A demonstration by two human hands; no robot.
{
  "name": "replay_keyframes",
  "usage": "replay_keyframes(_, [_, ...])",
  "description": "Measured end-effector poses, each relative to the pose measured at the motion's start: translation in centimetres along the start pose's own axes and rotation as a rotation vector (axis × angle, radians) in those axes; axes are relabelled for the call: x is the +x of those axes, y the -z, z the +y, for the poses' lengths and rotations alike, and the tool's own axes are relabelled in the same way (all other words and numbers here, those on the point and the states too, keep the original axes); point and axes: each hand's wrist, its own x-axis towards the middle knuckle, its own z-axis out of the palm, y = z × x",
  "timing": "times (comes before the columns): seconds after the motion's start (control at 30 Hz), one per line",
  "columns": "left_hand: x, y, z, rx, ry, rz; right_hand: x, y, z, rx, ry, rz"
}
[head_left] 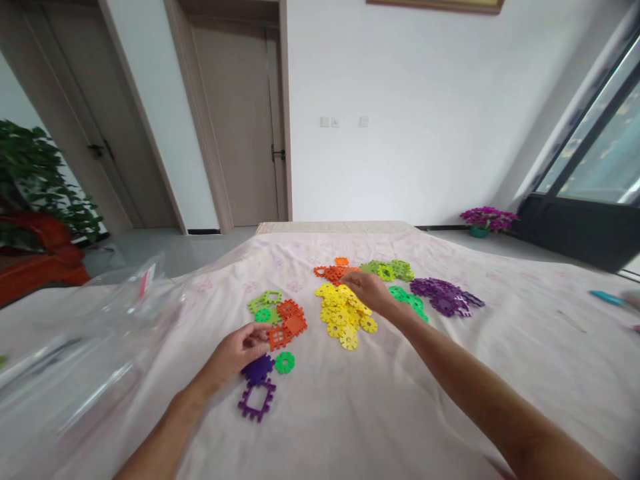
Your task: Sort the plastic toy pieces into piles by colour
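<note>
My left hand [245,347] is curled, with its fingertips pinching the left edge of an orange window-shaped tile [280,338]. Two more orange tiles [293,317] adjoin that one, beside light green pieces [273,297] and a green flower disc [263,315]. Below the hand lie a solid purple tile [259,369], a purple frame tile [257,398] and another green disc [285,363]. My right hand [370,291] reaches over the top of the yellow flower-disc pile [345,317], fingers together at the orange pile [334,273]. Whatever its fingertips hold is hidden.
Light green pieces [400,269], green discs [409,300] and a purple pile [443,295] lie to the right. Clear plastic bags [110,360] cover the left side of the cloth [390,413]. A blue-handled object [607,297] lies far right, near part of another person's hand.
</note>
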Motion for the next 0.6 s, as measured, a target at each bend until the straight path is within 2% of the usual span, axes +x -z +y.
replay_keyframes(0.13, [-1.2, 2.3, 0.6, -0.004, -0.078, -0.325, -1.5, -2.9, -6.4, 0.005, 0.132, -0.164])
replay_keyframes(0.2, [-1.7, 2.5, 1.0, 0.072, -0.151, -0.364, -2.2, -4.2, -8.7, -0.038, 0.204, -0.231])
replay_keyframes(0.33, [-1.8, 1.2, 1.0, 0.246, -0.183, -0.251, -2.9, -6.4, -11.0, -0.137, 0.276, -0.288])
replay_keyframes(0.6, [-0.2, -0.1, -1.1, 0.256, -0.244, -0.039, -3.3, -8.8, -10.9, -0.216, 0.307, -0.221])
